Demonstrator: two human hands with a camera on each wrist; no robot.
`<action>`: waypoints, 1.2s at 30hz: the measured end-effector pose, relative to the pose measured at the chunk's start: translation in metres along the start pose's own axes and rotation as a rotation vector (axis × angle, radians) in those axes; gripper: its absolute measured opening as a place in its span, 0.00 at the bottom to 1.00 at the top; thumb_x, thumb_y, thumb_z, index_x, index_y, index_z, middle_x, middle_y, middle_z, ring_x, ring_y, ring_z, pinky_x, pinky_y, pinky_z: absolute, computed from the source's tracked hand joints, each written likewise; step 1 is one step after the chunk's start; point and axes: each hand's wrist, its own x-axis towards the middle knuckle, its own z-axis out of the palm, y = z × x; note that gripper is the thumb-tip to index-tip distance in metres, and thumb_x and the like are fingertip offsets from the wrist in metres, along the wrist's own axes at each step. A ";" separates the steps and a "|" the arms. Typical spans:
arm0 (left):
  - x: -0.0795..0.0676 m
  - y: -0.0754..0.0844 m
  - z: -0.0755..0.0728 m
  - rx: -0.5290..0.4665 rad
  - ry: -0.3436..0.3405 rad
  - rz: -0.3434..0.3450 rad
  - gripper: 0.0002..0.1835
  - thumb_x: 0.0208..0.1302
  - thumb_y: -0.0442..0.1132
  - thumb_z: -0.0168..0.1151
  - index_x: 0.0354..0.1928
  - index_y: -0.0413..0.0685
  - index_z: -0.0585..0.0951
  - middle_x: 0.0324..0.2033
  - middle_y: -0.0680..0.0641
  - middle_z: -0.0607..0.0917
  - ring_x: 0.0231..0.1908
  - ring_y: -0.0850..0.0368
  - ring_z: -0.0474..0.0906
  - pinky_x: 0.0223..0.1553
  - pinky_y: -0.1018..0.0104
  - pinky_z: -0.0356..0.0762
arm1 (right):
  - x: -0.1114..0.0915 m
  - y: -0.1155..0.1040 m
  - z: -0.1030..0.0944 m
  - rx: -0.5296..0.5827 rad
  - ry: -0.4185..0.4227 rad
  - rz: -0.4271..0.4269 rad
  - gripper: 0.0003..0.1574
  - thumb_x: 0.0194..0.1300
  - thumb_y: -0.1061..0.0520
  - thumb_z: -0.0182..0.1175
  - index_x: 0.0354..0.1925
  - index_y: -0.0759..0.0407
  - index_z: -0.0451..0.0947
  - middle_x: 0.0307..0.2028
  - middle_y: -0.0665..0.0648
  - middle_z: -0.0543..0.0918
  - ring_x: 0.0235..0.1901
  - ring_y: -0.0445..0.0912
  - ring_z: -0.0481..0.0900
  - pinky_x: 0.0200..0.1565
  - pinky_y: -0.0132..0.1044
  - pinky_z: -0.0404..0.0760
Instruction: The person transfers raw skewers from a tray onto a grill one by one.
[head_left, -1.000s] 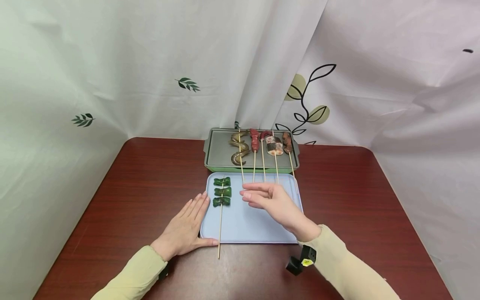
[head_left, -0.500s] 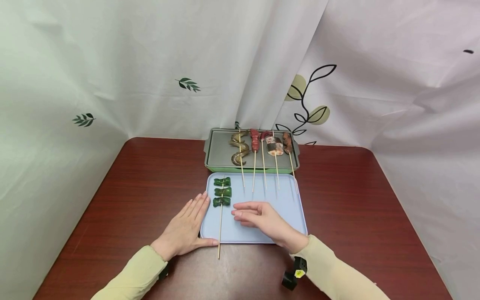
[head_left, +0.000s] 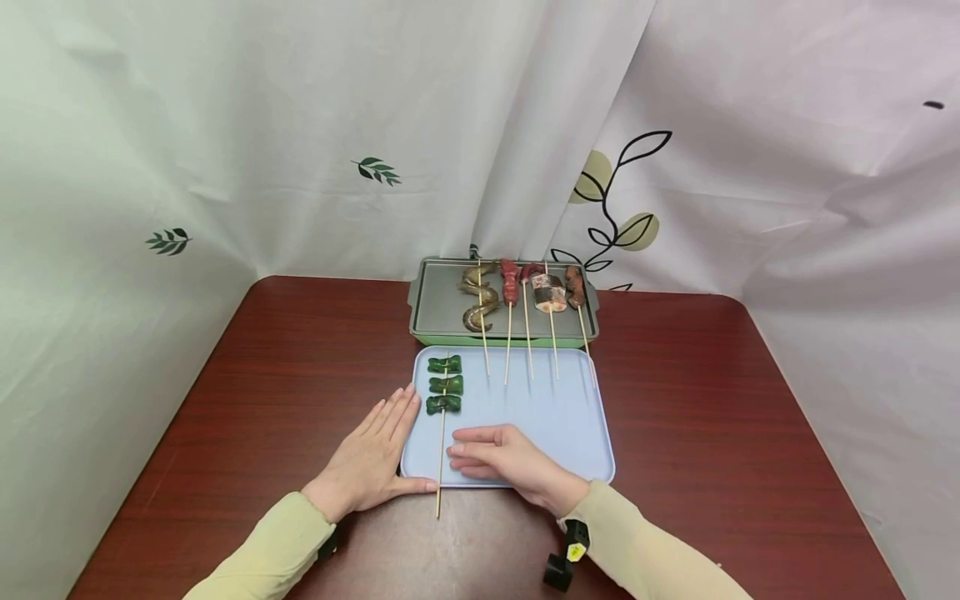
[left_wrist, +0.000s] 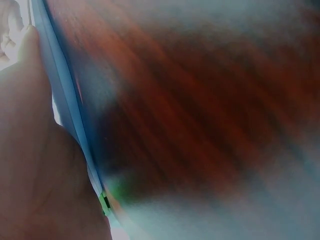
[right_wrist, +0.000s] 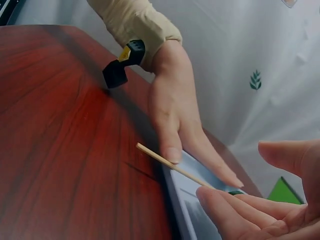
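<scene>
A skewer of green pepper pieces (head_left: pixel 445 385) lies along the left side of the pale blue tray (head_left: pixel 555 425), its bare stick end reaching past the front rim. My left hand (head_left: pixel 367 454) rests with straight fingers along the tray's left edge, thumb tip beside the stick. Just right of that stick is my right hand (head_left: pixel 510 467), over the front of the tray. The right wrist view shows my right hand's thumb (right_wrist: pixel 285 155) apart from its fingers, with the wooden stick (right_wrist: pixel 155 154) near the fingertips. Whether they touch is hard to tell.
Behind the tray stands a grey grill pan (head_left: pixel 438 308) with a green base. It bears a shrimp skewer (head_left: pixel 477 293), a red meat skewer (head_left: pixel 509 282), a fish skewer (head_left: pixel 550 293) and others, sticks overhanging the tray. A white curtain (head_left: pixel 315 125) encloses the table (head_left: pixel 300 358).
My right hand has moved toward me and left, from near the overhanging stick ends to beside the pepper skewer's stick. My left hand stays where it was.
</scene>
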 end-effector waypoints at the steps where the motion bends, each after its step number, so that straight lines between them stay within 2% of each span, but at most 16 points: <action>1: 0.000 0.000 0.000 0.000 0.001 0.000 0.65 0.59 0.81 0.50 0.77 0.30 0.56 0.77 0.34 0.54 0.76 0.41 0.49 0.74 0.48 0.51 | 0.001 0.002 0.001 0.010 -0.003 0.004 0.31 0.73 0.61 0.61 0.65 0.82 0.68 0.53 0.72 0.82 0.53 0.58 0.83 0.56 0.44 0.81; 5: 0.000 0.000 0.000 0.001 0.006 0.003 0.64 0.59 0.81 0.51 0.77 0.30 0.56 0.77 0.34 0.55 0.76 0.40 0.50 0.74 0.48 0.52 | 0.002 0.006 0.005 0.034 -0.014 0.014 0.31 0.73 0.62 0.60 0.65 0.83 0.67 0.51 0.71 0.83 0.51 0.57 0.84 0.55 0.43 0.81; 12: -0.001 -0.005 0.010 -0.001 0.055 0.022 0.65 0.58 0.83 0.48 0.77 0.30 0.56 0.77 0.34 0.54 0.76 0.40 0.50 0.74 0.48 0.52 | 0.002 0.007 0.009 0.045 -0.045 0.017 0.31 0.74 0.63 0.57 0.65 0.84 0.64 0.54 0.74 0.81 0.53 0.61 0.82 0.56 0.44 0.81; 15: 0.000 -0.005 0.012 0.001 0.051 0.021 0.65 0.58 0.83 0.47 0.77 0.31 0.55 0.78 0.34 0.53 0.76 0.41 0.49 0.74 0.49 0.50 | 0.003 0.008 0.010 0.045 -0.053 0.017 0.30 0.74 0.63 0.57 0.65 0.84 0.65 0.54 0.74 0.81 0.54 0.61 0.82 0.56 0.43 0.81; 21: 0.000 -0.002 0.006 0.003 0.058 0.031 0.64 0.59 0.81 0.51 0.76 0.29 0.57 0.76 0.32 0.56 0.75 0.39 0.52 0.73 0.48 0.54 | 0.004 0.009 0.010 0.037 -0.062 0.028 0.30 0.75 0.63 0.57 0.65 0.83 0.65 0.55 0.73 0.81 0.54 0.60 0.82 0.56 0.43 0.80; 28: 0.000 0.001 0.000 0.021 0.009 0.015 0.64 0.60 0.81 0.50 0.77 0.29 0.56 0.77 0.33 0.55 0.76 0.40 0.51 0.74 0.48 0.53 | 0.004 0.009 0.011 0.031 -0.055 0.038 0.30 0.74 0.62 0.57 0.66 0.83 0.66 0.53 0.72 0.82 0.53 0.59 0.83 0.55 0.43 0.81; 36: 0.000 -0.003 0.007 -0.016 0.064 0.025 0.66 0.58 0.82 0.49 0.76 0.29 0.57 0.76 0.32 0.56 0.75 0.38 0.52 0.73 0.47 0.53 | 0.004 0.007 0.009 0.075 -0.037 0.040 0.31 0.74 0.64 0.57 0.66 0.83 0.64 0.50 0.72 0.83 0.47 0.53 0.85 0.54 0.44 0.82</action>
